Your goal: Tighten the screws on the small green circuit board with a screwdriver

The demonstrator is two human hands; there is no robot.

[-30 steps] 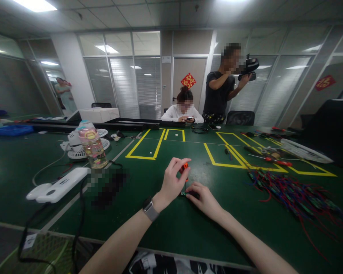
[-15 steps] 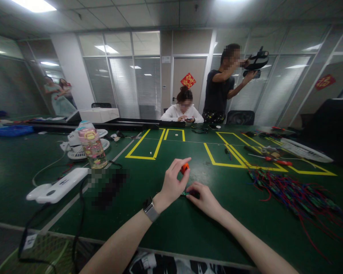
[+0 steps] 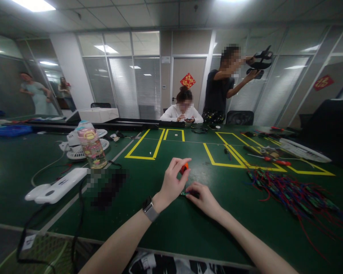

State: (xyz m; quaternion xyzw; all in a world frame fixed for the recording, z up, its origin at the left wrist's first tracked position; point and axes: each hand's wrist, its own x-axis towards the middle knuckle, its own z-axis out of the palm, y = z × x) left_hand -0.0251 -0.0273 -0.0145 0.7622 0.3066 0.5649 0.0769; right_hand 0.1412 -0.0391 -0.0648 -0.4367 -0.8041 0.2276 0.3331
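My left hand [image 3: 174, 179], with a watch [image 3: 150, 208] on its wrist, is raised over the table and closed around a screwdriver [image 3: 184, 168]. Only part of its orange-red handle shows between thumb and fingers. A thin dark shaft seems to run down from it towards a small green circuit board [image 3: 183, 193]. That board lies on the green tabletop, and the fingertips of my right hand [image 3: 201, 196] pinch its right end. Most of the board is hidden by my hands, so I cannot tell whether the tip touches it.
At right lies a heap of wired circuit boards [image 3: 297, 194], with a red-handled screwdriver [image 3: 277, 160] behind it. Yellow tape [image 3: 140, 157] marks rectangles on the table. A bottle [image 3: 93, 150], a fan [image 3: 74, 152] and a white device [image 3: 61, 186] stand left. Two people are across the table.
My hands keep almost the same pose on the screwdriver and board. In the background, one person at far left has moved further left, and the standing person's held headgear has shifted slightly right.
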